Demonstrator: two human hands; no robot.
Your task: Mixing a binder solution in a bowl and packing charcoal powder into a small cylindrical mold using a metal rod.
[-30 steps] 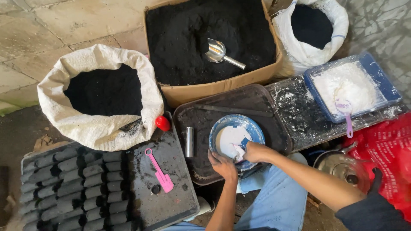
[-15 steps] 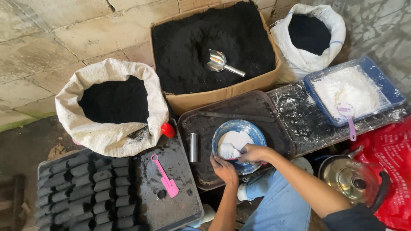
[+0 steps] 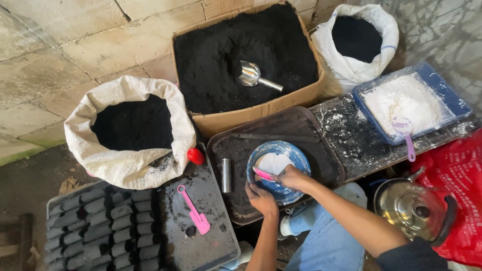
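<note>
So the person is crouched over a blue bowl [image 3: 279,170] that sits on a dark, dusty tray [image 3: 281,135], and that bowl is pretty much the middle of everything here. There's white paste or powder inside it. The right hand [image 3: 292,176] is at the near rim of the bowl, fingers [image 3: 281,175] curled tight around a small pink tool [image 3: 263,173] whose end is down in the white stuff. The left hand [image 3: 261,198] is right at the bowl's near-left edge, fingers bent and pressed against the rim, looks like it's steadying it, not wrapped around anything as far as I can see.

Just left of the bowl on the same tray lies a short metal tube [image 3: 226,175]. Further left, a pink scoop [image 3: 193,208] lies on a blackened surface [image 3: 201,241], and beyond that are rows of black briquettes [image 3: 100,226]. Behind the bowl is a cardboard box [image 3: 251,113] of black powder with a metal scoop [image 3: 253,76] lying in it. Up and left of the bowl is a white sack [image 3: 125,165] of the same black powder, with a second sack [image 3: 357,40] behind and to the right. To the bowl's right there's a blue tray [image 3: 442,95] of white powder with a pale purple spoon [image 3: 404,133], and nearer, a metal kettle [image 3: 414,208].
</note>
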